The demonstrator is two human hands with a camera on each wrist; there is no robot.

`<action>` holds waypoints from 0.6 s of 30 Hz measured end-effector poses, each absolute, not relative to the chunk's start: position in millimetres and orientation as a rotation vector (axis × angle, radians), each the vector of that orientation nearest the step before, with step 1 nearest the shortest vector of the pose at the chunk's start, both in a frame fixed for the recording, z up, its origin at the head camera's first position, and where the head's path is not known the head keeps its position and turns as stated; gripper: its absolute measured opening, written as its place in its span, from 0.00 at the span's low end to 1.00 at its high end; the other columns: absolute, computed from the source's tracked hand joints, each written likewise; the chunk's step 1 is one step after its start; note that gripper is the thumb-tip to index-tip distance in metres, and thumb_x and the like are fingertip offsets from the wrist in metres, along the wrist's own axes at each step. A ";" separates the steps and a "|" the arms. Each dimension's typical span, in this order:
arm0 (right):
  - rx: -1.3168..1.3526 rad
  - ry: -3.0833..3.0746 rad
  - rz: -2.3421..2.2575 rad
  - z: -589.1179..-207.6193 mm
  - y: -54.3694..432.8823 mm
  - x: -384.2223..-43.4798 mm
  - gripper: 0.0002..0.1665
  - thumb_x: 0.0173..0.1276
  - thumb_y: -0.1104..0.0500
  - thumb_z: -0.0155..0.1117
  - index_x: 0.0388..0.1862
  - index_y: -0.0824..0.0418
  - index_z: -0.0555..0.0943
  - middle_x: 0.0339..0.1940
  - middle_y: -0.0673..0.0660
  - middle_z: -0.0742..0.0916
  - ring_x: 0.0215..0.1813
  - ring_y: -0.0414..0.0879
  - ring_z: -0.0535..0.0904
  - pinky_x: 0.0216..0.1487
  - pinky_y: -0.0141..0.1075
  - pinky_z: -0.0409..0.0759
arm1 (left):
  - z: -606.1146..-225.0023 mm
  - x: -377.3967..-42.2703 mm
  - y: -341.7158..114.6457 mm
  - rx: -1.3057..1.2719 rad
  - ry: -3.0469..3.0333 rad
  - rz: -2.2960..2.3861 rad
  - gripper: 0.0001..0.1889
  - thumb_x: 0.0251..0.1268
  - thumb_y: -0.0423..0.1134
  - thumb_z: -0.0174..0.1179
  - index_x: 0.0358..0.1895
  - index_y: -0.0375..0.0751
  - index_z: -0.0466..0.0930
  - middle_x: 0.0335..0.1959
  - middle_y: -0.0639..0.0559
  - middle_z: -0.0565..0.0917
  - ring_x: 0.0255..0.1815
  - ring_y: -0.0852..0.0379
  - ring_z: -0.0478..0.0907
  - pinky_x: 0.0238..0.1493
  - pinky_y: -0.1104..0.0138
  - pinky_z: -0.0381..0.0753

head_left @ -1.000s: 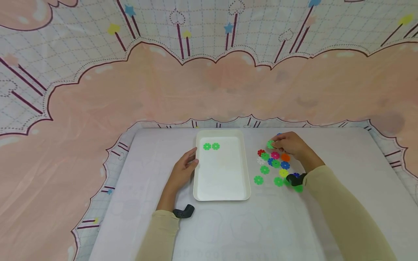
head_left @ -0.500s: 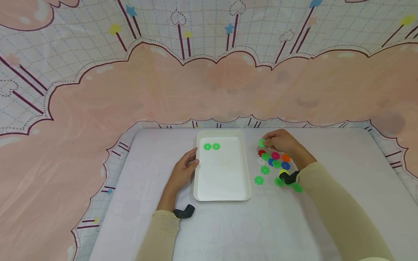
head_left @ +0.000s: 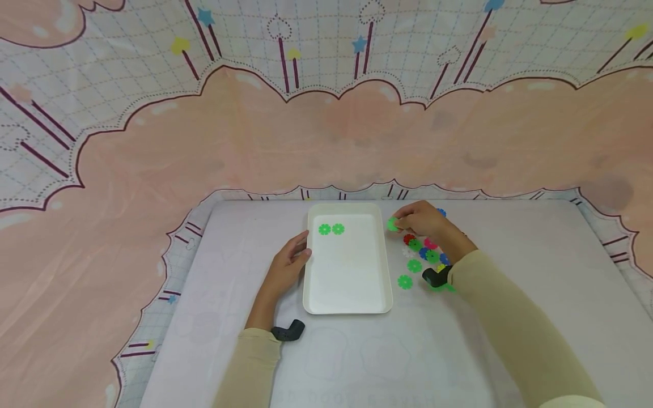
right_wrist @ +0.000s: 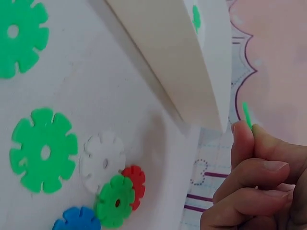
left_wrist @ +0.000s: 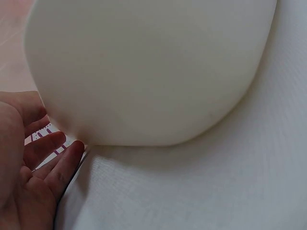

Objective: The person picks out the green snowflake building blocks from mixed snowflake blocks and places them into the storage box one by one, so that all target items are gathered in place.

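My right hand (head_left: 422, 218) pinches a green notched plastic disc (head_left: 391, 224) just off the right side of a white tray (head_left: 347, 283). In the right wrist view the held disc (right_wrist: 247, 115) shows edge-on between thumb and finger. Fingertips of my left hand (head_left: 285, 267) touch the tray's left rim, fingers loosely bent; the left wrist view has them at the tray wall (left_wrist: 144, 136). Inside the tray, at its far left, two green discs (head_left: 331, 229) lie side by side.
Loose notched discs in several colours lie right of the tray, among them a red disc (head_left: 409, 239), a white disc (right_wrist: 103, 160) and a green disc (head_left: 405, 281). Part of the pile is hidden under my right forearm. A patterned cloth (head_left: 326, 147) rises behind the table.
My right hand has moved left with the green disc, from above the loose discs to close beside the tray. The left hand stays at the rim.
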State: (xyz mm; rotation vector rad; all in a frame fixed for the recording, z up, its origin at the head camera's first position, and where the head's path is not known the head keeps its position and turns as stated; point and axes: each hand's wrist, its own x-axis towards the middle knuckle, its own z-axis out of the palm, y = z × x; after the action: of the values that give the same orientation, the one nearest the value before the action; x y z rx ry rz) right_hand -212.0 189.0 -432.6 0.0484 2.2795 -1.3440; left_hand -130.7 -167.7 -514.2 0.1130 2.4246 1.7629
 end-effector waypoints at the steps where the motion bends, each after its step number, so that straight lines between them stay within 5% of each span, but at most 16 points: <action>1: 0.052 2.283 -1.342 -432.5 186.9 -212.0 0.18 0.73 0.60 0.64 0.58 0.68 0.82 0.36 0.57 0.88 0.28 0.46 0.71 0.30 0.34 0.72 | -514.1 -130.7 -167.8 0.112 2.424 1.764 0.28 0.77 0.47 0.59 0.77 0.57 0.67 0.72 0.44 0.76 0.66 0.43 0.79 0.63 0.50 0.82; 18: -0.029 2.264 -1.362 -433.5 155.5 -214.0 0.14 0.73 0.60 0.65 0.53 0.66 0.85 0.33 0.55 0.87 0.23 0.43 0.67 0.25 0.33 0.64 | -516.1 -131.7 -167.4 0.097 2.434 1.757 0.27 0.77 0.46 0.59 0.75 0.61 0.68 0.71 0.47 0.76 0.68 0.46 0.78 0.65 0.50 0.81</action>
State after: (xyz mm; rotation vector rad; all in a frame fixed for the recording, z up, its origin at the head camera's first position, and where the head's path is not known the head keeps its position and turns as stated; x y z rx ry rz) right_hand -214.0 155.5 -433.5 -0.0292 2.2645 -1.3616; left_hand -131.7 -167.4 -516.1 0.0968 2.4337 1.7570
